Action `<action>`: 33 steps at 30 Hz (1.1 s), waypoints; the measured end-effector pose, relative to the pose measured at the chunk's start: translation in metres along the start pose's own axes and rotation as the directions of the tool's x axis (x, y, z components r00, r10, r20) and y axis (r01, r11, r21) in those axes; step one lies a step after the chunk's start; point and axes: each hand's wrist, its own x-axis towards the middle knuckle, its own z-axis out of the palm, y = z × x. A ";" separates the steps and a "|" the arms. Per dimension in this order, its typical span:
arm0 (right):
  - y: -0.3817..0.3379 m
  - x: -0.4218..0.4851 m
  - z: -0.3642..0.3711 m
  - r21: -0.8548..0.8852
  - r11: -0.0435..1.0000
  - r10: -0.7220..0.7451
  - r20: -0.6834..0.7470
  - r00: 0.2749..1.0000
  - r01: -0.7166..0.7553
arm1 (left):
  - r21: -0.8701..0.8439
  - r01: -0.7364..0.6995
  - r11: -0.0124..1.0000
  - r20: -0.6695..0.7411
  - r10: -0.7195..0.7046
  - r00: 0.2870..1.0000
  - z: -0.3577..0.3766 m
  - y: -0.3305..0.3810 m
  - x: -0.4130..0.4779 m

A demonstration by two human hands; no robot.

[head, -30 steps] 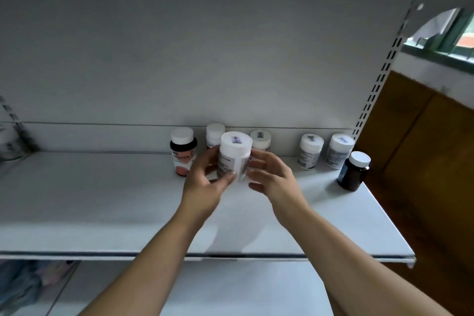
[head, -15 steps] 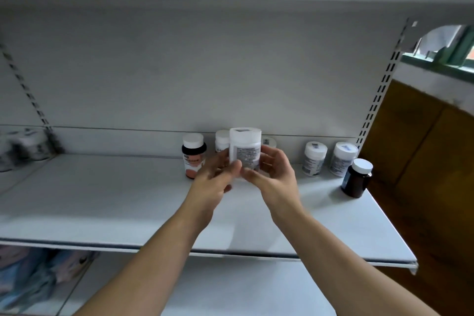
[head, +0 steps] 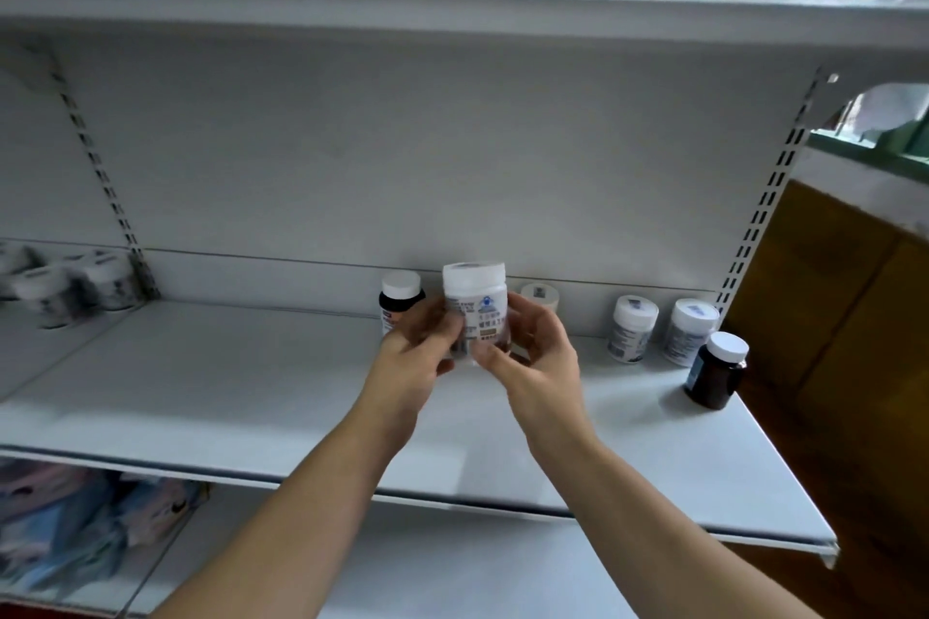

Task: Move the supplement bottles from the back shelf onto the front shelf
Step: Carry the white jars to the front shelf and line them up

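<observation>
While both hands, left hand [head: 412,357] and right hand [head: 538,357], hold the white bottle [head: 475,312] above the shelf [head: 251,397], it likely goes down next, near the front edge.

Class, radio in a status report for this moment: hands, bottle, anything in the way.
Left hand and right hand both gripping the white bottle, upright, above the shelf. Five more bottles stand along the back. Shelf front bare, nothing in the way.
</observation>
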 end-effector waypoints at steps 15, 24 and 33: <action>-0.002 -0.011 -0.007 0.056 0.996 0.072 0.039 0.997 -0.074 | -0.088 0.147 0.985 0.069 -0.141 0.988 -0.002 -0.008 0.000; -0.001 -0.012 -0.010 0.127 0.987 0.078 0.135 0.988 -0.095 | -0.241 0.174 0.955 0.217 -0.122 0.969 -0.016 -0.010 -0.007; -0.005 -0.008 0.006 0.041 0.992 0.118 0.091 0.989 -0.122 | -0.172 0.212 0.962 0.182 -0.180 0.967 -0.026 -0.004 -0.012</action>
